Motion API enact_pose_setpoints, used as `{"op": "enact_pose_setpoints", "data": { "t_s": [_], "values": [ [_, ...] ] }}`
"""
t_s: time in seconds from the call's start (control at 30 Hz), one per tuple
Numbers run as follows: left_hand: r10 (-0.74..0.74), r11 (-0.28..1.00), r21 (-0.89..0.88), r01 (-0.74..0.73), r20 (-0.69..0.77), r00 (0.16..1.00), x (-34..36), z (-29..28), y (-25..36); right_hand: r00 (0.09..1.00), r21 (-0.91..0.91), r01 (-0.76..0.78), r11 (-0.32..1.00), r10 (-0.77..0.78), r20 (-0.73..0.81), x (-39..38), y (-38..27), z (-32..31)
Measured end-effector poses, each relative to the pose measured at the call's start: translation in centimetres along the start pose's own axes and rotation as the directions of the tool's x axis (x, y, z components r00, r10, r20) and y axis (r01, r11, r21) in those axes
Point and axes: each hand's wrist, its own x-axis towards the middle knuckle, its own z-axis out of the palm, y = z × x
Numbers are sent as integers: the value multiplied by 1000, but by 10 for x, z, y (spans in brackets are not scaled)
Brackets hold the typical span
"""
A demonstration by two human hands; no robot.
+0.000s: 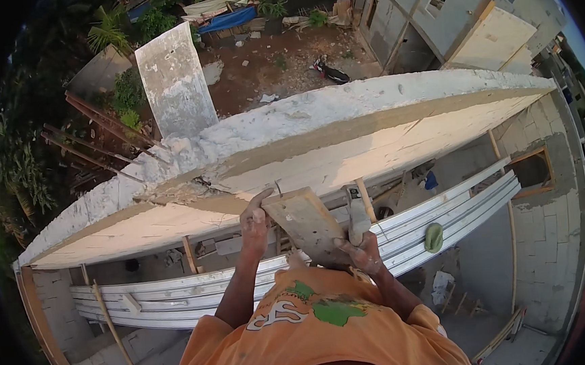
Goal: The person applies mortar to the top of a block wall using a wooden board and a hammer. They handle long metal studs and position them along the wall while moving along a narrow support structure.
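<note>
The left grip point(255, 227) is closed on the left edge of a wooden board point(303, 224), one finger stretched along its far corner. The right grip point(361, 252) is clamped around a grey tool point(357, 213), whose exact kind cannot be told, while its fingers also meet the board's near right edge. The board thus lies between the two grips, tilted, in front of the person's orange shirt point(302, 324); holding it from both sides probably keeps it from twisting, and the tool, pointing away from the body, seems kept there so one hand can serve both.

Just below and to either side of the grips run ribbed metal strips point(411, 236), seemingly laid across as a span. A green object point(433, 238) rests on them, right of the right grip. A wooden pole point(365, 200) stands just beyond the tool, perhaps as a prop. Ahead of both grips curves the rough-topped wall point(328, 115); farther out, left of the left grip, rusty bars point(102, 124) jut from it, likely left protruding as reinforcement.
</note>
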Motion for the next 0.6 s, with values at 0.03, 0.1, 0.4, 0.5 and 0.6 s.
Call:
{"op": "enact_pose_setpoints", "data": {
  "t_s": [0.03,0.1,0.4,0.5,0.6],
  "values": [
    [26,1000,1,-26,2,1000,-2,1,6,997,-16,-60,998,61,54,0,-2,6],
    [78,992,105,-63,-149,986,-13,9,18,990,-62,77,995,-84,-112,0,-6,12],
    [-89,967,226,120,-141,986,-61,53,52,942,-404,238,883,-311,-124,2,9,25],
    [-94,974,191,125,-161,982,-57,57,29,925,-568,260,781,-371,-87,10,14,29],
    [-95,981,166,104,-59,994,-57,49,-13,670,-721,586,370,-722,174,18,14,27]
  ]
}}
